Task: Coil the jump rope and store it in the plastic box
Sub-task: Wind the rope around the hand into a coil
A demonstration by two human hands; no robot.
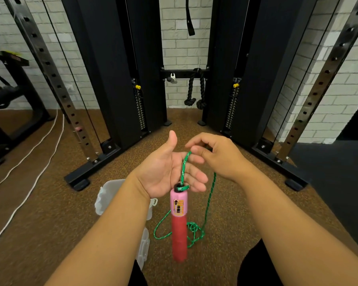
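Both hands worked above the box (112, 190): left hand (165, 172) lay open under the rope (184, 168) with its handle (179, 221) dangling, right hand (217, 155) pinched it; even, taut loops seemed best.

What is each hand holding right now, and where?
Right hand pinches the green rope just above the hanging pink handle; left hand is open, holding nothing.

Black cable machine (116, 65) on brown speckled floor (225, 203), white brick wall (184, 48).
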